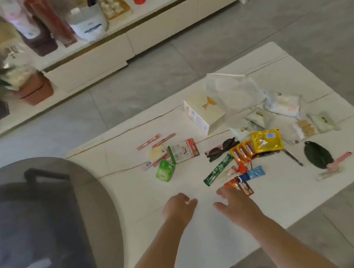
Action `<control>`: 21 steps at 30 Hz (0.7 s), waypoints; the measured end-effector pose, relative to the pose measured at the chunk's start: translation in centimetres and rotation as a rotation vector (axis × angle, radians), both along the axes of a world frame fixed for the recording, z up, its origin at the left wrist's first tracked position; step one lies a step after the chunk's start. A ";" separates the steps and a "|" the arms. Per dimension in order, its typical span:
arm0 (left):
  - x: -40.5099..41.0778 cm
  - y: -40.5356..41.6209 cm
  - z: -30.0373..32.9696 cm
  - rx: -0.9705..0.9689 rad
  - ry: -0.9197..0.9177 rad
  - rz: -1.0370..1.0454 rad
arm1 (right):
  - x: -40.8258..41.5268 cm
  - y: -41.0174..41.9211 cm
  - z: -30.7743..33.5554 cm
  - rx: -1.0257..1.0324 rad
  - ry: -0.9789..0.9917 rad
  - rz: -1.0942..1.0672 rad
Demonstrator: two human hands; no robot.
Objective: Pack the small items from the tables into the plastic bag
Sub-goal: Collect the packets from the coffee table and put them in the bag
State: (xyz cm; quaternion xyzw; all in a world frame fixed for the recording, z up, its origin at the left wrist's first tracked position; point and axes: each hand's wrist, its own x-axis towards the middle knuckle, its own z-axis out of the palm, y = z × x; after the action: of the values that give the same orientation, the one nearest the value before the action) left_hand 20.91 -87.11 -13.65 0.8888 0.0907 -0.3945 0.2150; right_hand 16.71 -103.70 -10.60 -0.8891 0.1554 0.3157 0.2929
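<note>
Plastic bag (232, 91) crumpled at far side of white tabletop (134, 194), looking not yet filled. Battery packs (241, 150), yellow sachet (266, 141), green tissue pack (165, 170), small tube (252, 173) scattered between bag and hands. Left hand (178, 207) loosely curled, grip empty; right hand (234, 201) spread, empty, just beside an orange packet (241, 187). Packing probably only beginning.

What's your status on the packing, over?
Left hand loosely curled, empty; right hand open, empty, reaching toward the small orange packet. Plastic bag lies crumpled at the table's far side, nothing visibly packed. Items scattered; path clear.
</note>
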 end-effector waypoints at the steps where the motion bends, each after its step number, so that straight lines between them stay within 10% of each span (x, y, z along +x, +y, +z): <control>1: 0.8 0.8 -0.2 0.000 -0.009 0.017 | 1.0 0.5 -0.3 -0.002 -0.007 0.016; 21: 10.7 4.2 -11.4 0.095 -0.201 0.139 | 16.1 5.2 -12.5 -0.235 -0.180 0.447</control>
State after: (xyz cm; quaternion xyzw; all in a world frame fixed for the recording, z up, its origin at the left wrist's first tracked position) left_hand 31.65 -82.93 -25.09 0.9246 0.1485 -0.2831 0.2074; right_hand 32.84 -98.50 -23.14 -0.9538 -0.0357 0.2717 0.1233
